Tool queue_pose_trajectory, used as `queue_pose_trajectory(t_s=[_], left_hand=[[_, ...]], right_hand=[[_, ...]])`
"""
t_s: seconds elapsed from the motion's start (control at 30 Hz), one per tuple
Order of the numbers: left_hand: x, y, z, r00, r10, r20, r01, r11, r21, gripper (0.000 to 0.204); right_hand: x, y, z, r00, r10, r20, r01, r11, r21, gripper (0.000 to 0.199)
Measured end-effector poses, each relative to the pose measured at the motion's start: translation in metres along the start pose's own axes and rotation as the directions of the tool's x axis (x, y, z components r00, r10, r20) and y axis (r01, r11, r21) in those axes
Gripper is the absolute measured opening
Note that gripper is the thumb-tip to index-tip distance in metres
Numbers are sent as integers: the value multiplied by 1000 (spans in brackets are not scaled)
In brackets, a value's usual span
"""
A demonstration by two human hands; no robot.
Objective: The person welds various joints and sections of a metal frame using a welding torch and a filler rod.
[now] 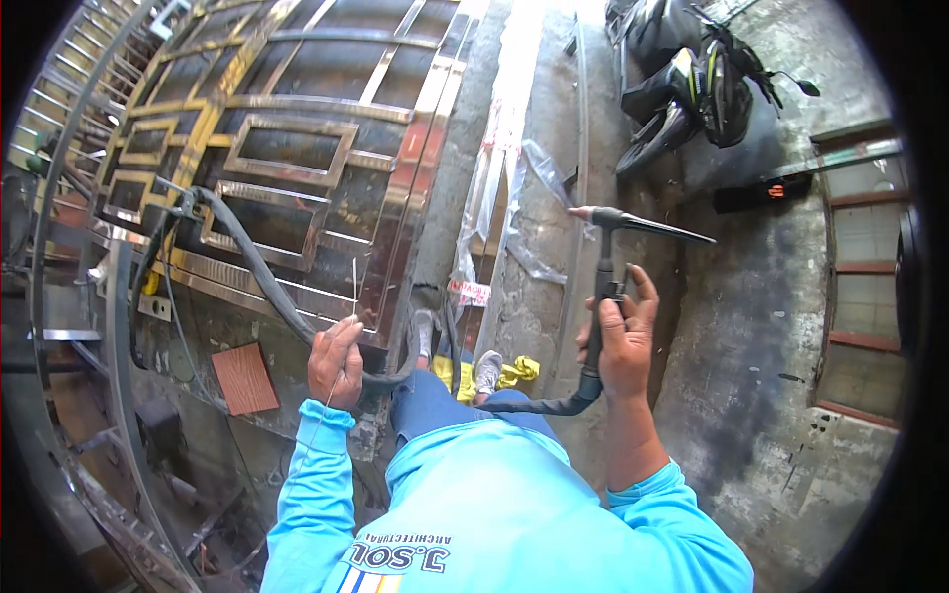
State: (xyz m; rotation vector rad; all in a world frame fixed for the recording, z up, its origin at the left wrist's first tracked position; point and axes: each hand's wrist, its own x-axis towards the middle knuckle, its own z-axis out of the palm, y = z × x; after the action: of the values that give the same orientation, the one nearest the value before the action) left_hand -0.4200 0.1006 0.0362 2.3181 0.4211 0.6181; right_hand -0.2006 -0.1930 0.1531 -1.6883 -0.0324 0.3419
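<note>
My right hand (625,336) is wrapped round the handle of a TIG welding torch (606,262), held upright to the right of my body. The torch's long back cap points right, and its short nozzle end points left. From the bottom of the handle a thick black cable (554,405) runs across my lap. My left hand (336,364) pinches a thin metal filler rod (355,282) that stands up from the fingertips. A large metal gate panel (287,104), with gold and silver frames on dark sheet, lies just beyond this hand.
Plastic-wrapped metal tubes (504,148) stretch away ahead of my feet. A motorcycle (692,89) stands at the far right, near a metal-framed panel (860,272). A brown wood-grain piece (245,379) and curved metal bars (124,326) are at left. Yellow cloth (518,372) lies by my shoes.
</note>
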Motion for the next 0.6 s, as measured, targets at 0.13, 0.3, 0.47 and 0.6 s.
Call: queue_pose_trajectory(t_s=[0.13, 0.3, 0.47, 0.6], left_hand=[[-9, 19, 17, 996, 18, -90, -6, 991, 130, 28], [-25, -1, 64, 914, -104, -392, 204, 954, 221, 26], [-40, -33, 83, 865, -232, -445, 347, 917, 196, 24], [-22, -32, 85, 867, -217, -449, 329, 925, 189, 25]], right_hand=[[-7, -41, -72, 986, -162, -27, 164, 976, 144, 59], [-34, -61, -163, 938, -308, -158, 339, 911, 234, 61], [-45, -61, -233, 867, -443, -229, 487, 850, 199, 63], [-49, -58, -270, 840, -406, -360, 487, 857, 169, 60]])
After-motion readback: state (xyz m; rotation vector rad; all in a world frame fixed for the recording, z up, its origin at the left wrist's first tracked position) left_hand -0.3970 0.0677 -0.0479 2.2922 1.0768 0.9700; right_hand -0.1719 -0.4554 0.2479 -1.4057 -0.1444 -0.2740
